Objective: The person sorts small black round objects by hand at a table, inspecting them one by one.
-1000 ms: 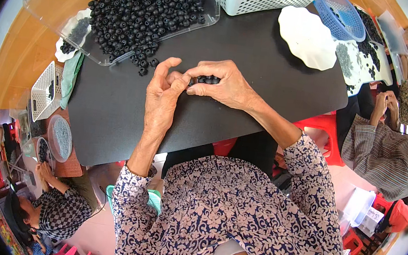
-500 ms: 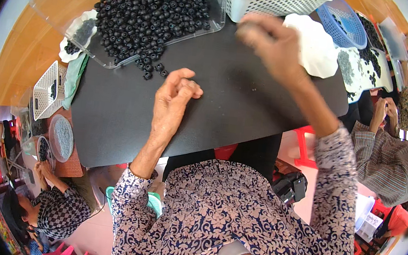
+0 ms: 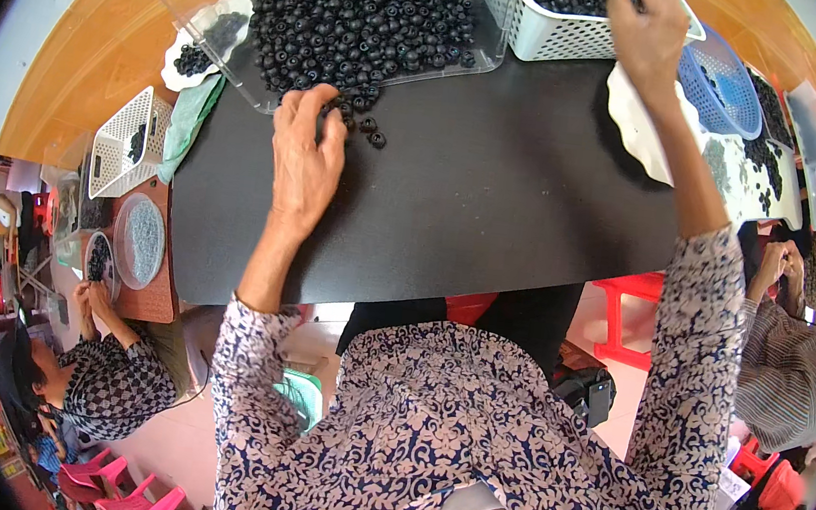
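Observation:
My left hand (image 3: 306, 158) reaches to the near edge of a clear tray (image 3: 413, 78). Its fingers are bent and apart, touching a few of the small round black bead-like pieces (image 3: 369, 24) heaped there. The pieces have pale centres, and some have spilled onto the dark table beside my thumb. My right hand (image 3: 649, 43) is over a white perforated basket (image 3: 564, 37) that holds more of the same pieces. Dark pieces show in a gap between its fingers. The right fingertips are cut off by the upper picture edge.
A white scalloped dish (image 3: 634, 130) lies under my right forearm, near a blue basket (image 3: 717, 89). Another scalloped dish (image 3: 179, 58) stands left of the tray. The dark tabletop (image 3: 454, 200) curves in front of me. People work at both sides.
My left hand has moved up and left onto the pieces at the tray's edge, and its fingers have spread. My right hand has gone from above the table to over the white basket.

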The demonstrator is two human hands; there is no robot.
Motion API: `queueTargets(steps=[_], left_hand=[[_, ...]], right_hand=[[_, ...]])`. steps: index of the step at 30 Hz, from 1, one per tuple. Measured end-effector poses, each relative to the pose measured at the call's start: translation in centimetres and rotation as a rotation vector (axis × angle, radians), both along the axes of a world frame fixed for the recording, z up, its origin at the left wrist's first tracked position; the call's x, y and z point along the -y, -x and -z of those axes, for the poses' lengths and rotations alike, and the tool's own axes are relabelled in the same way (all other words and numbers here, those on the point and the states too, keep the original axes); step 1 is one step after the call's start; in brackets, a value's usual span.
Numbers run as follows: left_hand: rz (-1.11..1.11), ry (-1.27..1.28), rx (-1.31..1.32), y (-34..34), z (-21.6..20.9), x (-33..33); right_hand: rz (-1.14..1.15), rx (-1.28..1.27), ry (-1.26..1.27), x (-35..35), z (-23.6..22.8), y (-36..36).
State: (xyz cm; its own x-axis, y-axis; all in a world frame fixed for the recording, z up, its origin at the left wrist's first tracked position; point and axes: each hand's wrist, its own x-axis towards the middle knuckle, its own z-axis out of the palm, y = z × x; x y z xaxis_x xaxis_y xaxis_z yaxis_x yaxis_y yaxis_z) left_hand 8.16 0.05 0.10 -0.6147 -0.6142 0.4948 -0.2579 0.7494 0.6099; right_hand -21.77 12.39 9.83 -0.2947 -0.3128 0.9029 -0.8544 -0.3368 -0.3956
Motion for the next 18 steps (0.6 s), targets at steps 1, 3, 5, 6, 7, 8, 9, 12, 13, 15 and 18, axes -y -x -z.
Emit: queueTargets(steps=[1, 3, 5, 6, 7, 8, 9, 12, 13, 15, 18], left_hand=[[-0.019, 0.03, 0.056, 0.1, 0.4, 0.9], [-0.03, 0.069, 0.104, -0.3, 1.5, 2.0], [0.03, 0.104, 0.129, 1.3, 1.9, 1.9], [0.045, 0.115, 0.136, 1.7, 1.7, 1.5], [0.053, 0.113, 0.137, 2.0, 1.7, 1.3], [0.091, 0.166, 0.153, 2.2, 1.6, 1.1], [0.129, 0.22, 0.17, 2.4, 1.4, 0.8], [0.21, 0.132, 0.2, 1.9, 0.9, -0.5], [0.244, 0.09, 0.14, 1.6, 0.8, -0.8], [0.259, 0.019, 0.06, 0.7, 0.3, -1.1], [0.18, -0.08, 0.065, -0.5, -0.3, -1.4]], right_hand=[[-0.414, 0.076, 0.34, 0.4, 0.8, -0.8], [0.208, -0.223, -0.251, -1.9, 1.9, -4.9], [0.129, -0.202, -0.354, -2.9, 3.5, -6.9], [0.095, -0.156, -0.394, -3.2, 4.3, -7.8], [0.059, -0.108, -0.433, -3.2, 5.1, -8.7], [0.01, -0.051, -0.452, -3.3, 5.8, -9.3], [-0.03, -0.005, -0.481, -3.3, 6.7, -9.7], [-0.072, 0.016, -0.537, -3.9, 7.6, -10.3], [-0.081, 0.038, -0.55, -4.1, 7.8, -10.3], [-0.09, 0.07, -0.565, -4.5, 8.3, -10.4], [-0.087, 0.145, -0.551, -5.2, 9.2, -10.1]])
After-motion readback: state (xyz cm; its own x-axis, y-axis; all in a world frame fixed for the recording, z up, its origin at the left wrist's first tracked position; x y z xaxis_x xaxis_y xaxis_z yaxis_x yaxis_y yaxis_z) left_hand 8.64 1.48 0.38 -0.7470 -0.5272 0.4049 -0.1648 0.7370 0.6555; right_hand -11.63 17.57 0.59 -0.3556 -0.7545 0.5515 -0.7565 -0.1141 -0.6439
